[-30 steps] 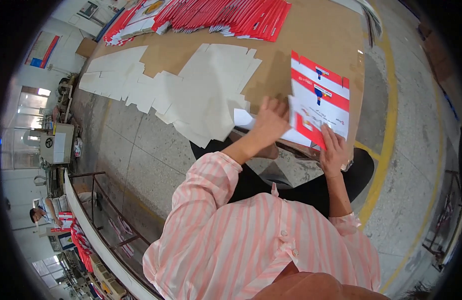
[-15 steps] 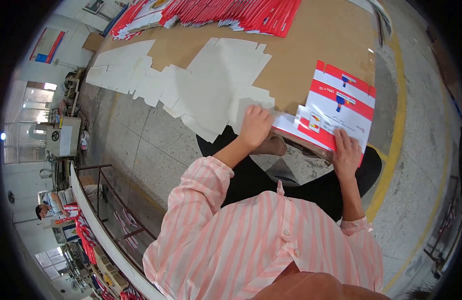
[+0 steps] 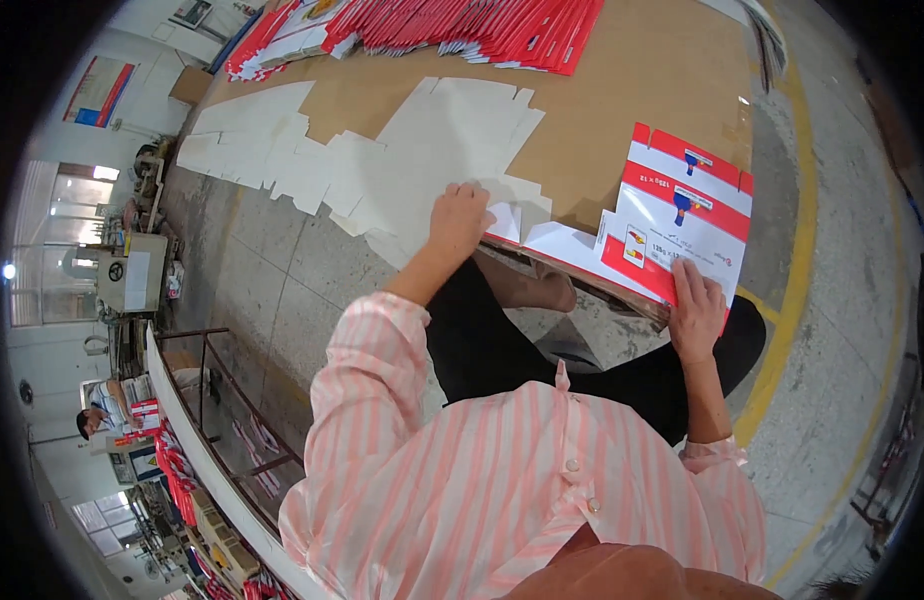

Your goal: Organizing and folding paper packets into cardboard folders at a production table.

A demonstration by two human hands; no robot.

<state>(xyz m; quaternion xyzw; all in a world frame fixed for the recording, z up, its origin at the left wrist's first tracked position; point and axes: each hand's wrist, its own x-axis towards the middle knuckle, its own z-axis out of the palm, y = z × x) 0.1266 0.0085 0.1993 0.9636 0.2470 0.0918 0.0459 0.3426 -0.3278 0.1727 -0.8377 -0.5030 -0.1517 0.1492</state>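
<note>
A flat red and white printed carton blank (image 3: pixel 687 195) lies at the near right corner of the brown cardboard-topped table (image 3: pixel 582 110). My right hand (image 3: pixel 697 305) rests on its near edge, fingers stretched out flat. Left of the printed part, bright white flaps (image 3: pixel 562 240) of the blank lie along the near edge. My left hand (image 3: pixel 460 225) is at the left end of these flaps, its fingers bent and close together on the white card; the thumb is mostly hidden. Beneath it, plain whitish card sheets (image 3: pixel 382 160) overlap across the table.
A row of folded red and white cartons (image 3: pixel 482 30) lies at the far side. Left, beyond the concrete floor (image 3: pixel 282 240), a metal-framed table (image 3: pixel 222 450) stands near a seated person (image 3: pixel 112 410) with red and white cartons. A yellow line (image 3: pixel 797 200) runs along the floor at right.
My left hand has moved left along the near edge, and more of the white flaps now shows between my hands. The right hand and the printed part have stayed nearly in place.
</note>
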